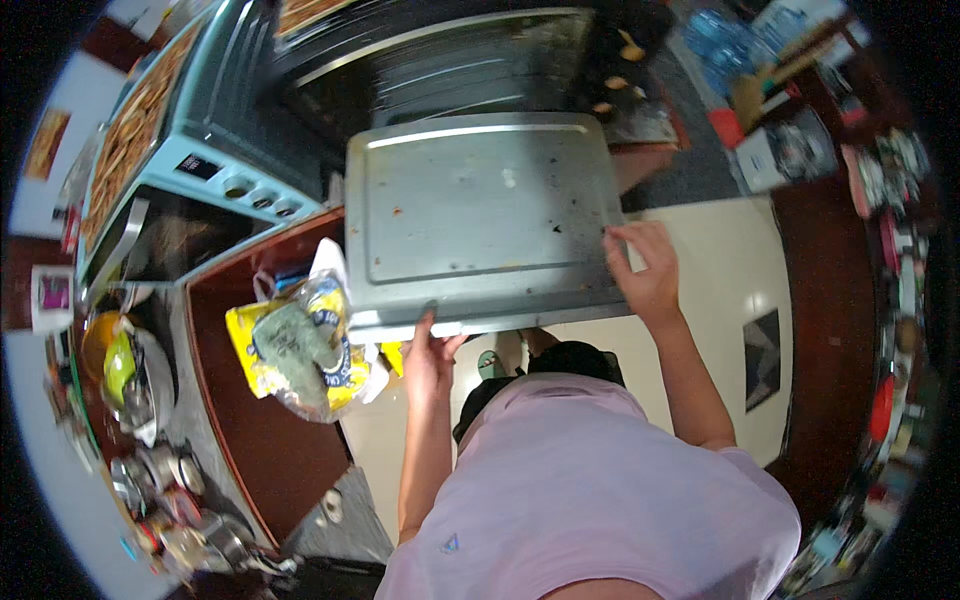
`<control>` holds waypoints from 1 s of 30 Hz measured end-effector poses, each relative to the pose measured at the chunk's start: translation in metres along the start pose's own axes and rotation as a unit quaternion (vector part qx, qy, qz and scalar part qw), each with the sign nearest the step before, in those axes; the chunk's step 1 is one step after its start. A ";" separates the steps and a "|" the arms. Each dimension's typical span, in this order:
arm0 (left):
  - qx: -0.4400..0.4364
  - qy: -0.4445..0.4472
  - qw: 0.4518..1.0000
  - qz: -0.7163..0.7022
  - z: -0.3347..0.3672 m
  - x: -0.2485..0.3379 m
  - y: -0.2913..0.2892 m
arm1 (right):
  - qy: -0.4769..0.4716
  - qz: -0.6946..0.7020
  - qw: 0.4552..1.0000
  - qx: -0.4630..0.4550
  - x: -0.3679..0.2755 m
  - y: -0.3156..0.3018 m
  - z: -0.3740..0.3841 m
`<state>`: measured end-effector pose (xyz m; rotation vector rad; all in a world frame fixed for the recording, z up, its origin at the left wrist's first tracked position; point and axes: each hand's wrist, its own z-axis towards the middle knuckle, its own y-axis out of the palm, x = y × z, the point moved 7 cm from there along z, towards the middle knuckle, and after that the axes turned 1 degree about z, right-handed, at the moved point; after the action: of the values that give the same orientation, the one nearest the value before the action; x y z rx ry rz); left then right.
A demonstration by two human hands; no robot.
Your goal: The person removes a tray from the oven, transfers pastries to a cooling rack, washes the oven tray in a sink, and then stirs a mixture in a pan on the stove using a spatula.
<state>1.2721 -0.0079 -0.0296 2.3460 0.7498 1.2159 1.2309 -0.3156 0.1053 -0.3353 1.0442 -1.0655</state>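
A grey metal baking tray point(480, 205) lies in front of me, with dark crumbs scattered over its surface. My left hand point(428, 365) grips its near rim, thumb on top and the other fingers mostly hidden below. At the tray's right edge, my right hand point(648, 272) has its thumb and forefinger bent together in a pinch over the surface. Whatever sits between those fingertips is too small to make out. Left of the tray, a grey-green oven mitt point(296, 345) rests on a yellow printed plastic bag point(250, 375).
A light blue countertop oven point(230, 190) with knobs stands at the left, sticks piled on top. Behind the tray is a dark glass-fronted appliance point(450, 75). Bowls and jars point(165, 480) crowd the left counter. Plastic bottles point(725, 40) and a white box point(785, 155) sit far right.
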 end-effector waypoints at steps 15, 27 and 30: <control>-0.259 -0.090 0.950 0.153 -0.083 -0.087 0.118 | 0.497 0.476 0.683 0.244 0.108 -0.142 -0.263; -0.329 -0.253 0.885 0.210 -0.186 -0.399 0.368 | 0.463 0.398 0.640 0.466 0.275 -0.423 -0.391; -0.391 -0.334 0.835 0.195 -0.213 -0.479 0.420 | 0.445 0.385 0.620 0.519 0.308 -0.470 -0.430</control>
<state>0.9821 -0.6110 0.0241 1.9854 -0.4236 0.5455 0.6414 -0.7020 0.0398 1.6357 1.0207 -0.8080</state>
